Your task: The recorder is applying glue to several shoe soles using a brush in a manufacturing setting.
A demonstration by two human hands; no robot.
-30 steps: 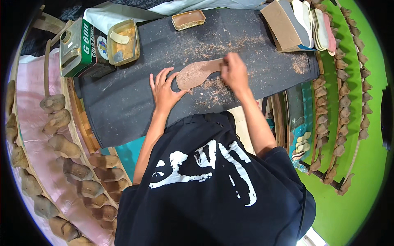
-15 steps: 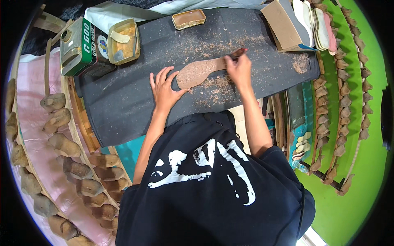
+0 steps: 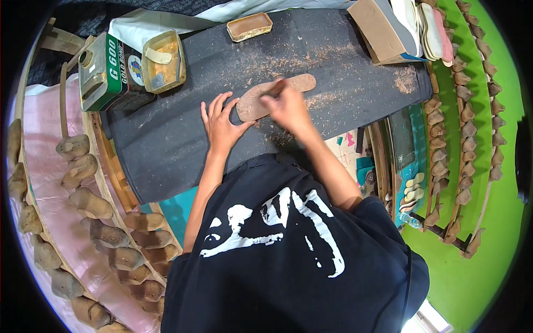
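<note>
We found the brown sole (image 3: 254, 104) lying flat on the dark-covered table (image 3: 166, 150), its broad end just right of the left hand (image 3: 222, 125) and its narrow end extending beyond the right hand (image 3: 288, 110). We observed the left hand spread wide, thumb at the sole's near edge and index finger at the broad end. The right hand was over the sole's middle, its fingers curled around a dark tool (image 3: 276, 87), blurred and largely hidden. We noted the left forearm reaching almost straight forward, the right slanting inward. Shavings (image 3: 319, 102) lay scattered nearby.
</note>
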